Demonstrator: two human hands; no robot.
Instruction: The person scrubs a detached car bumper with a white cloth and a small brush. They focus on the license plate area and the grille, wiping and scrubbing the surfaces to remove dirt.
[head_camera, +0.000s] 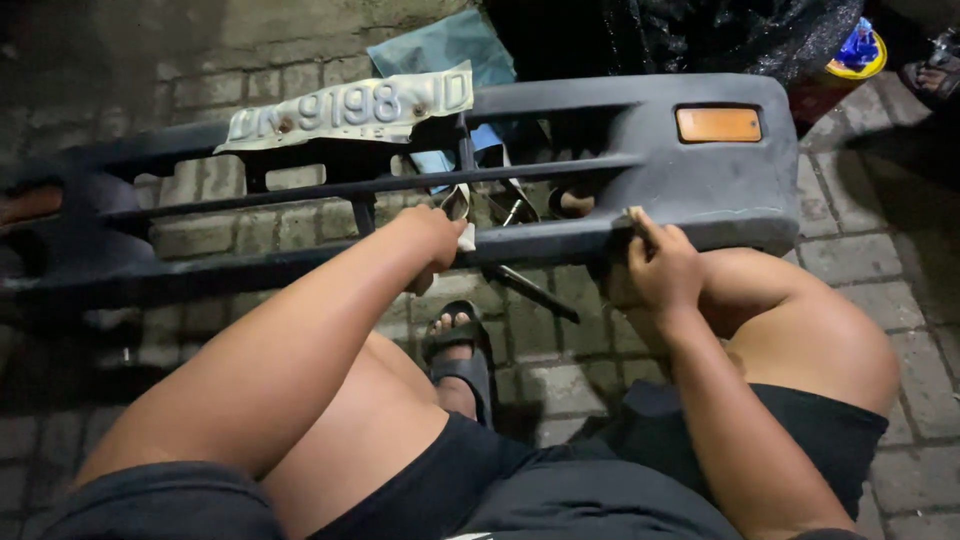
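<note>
The person sits low on the paved ground (860, 250), knees drawn up, dark shorts (560, 490) at six o'clock. One foot in a dark sandal (458, 350) rests on the bricks between the legs.

Just past the knees, the left hand (430, 238) sits near the centre, fingers curled together around a crumpled whitish scrap (462, 222), pressed against the lower bar of the bumper. At about three o'clock from it, the right hand (660, 262) pinches a small pale piece (632, 213) between thumb and fingertips, held against the same lower edge; the fingers are closed on it.

The dark grey car bumper (700, 185) lies across the view from nine o'clock to three o'clock, resting on the pavement, its slotted grille open. An orange lamp lens (718, 124) sits at its two o'clock end. A bent white number plate (350, 108) is fixed at its top, around eleven o'clock.

Through the slots, some tools (510, 210) lie on the ground. Beyond, at twelve o'clock, a blue cloth (440, 50); at one o'clock, black plastic sheeting (700, 35) and a blue-and-yellow container (858, 52).
</note>
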